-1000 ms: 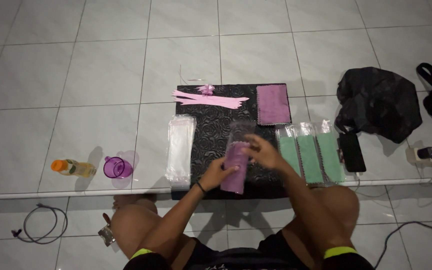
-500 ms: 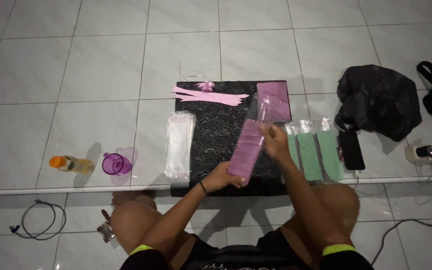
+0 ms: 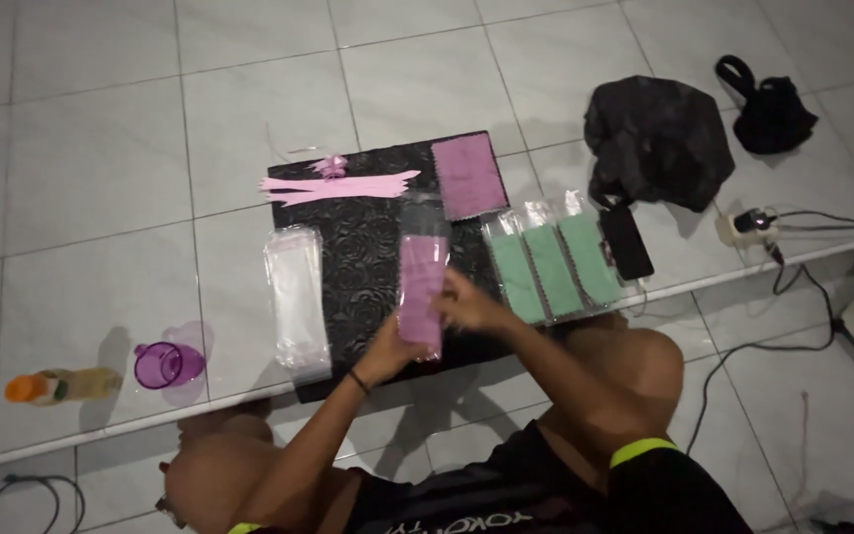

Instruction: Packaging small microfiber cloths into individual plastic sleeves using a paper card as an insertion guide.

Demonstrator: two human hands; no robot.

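I sit on the tiled floor at a black embossed board [image 3: 368,247]. Both hands hold a long pink piece inside a clear plastic sleeve [image 3: 423,272], upright over the board's near edge. My left hand [image 3: 390,352] grips its lower end from below. My right hand [image 3: 471,305] pinches its right side near the bottom. The top of the clear sleeve sticks up past the pink piece.
On the board lie pink ribbon strips with a small bow [image 3: 336,184] and a pink notebook [image 3: 469,175]. A stack of clear sleeves [image 3: 297,297] lies left, green packets [image 3: 554,262] right, beside a phone [image 3: 627,242]. A purple cup [image 3: 161,364], orange-capped bottle [image 3: 56,385], black bags [image 3: 659,138] and power cables [image 3: 788,282] lie around.
The sleeved pink piece went from low over the board's front edge, up and tilted to the right, and now stands more upright, with my right hand lower on it.
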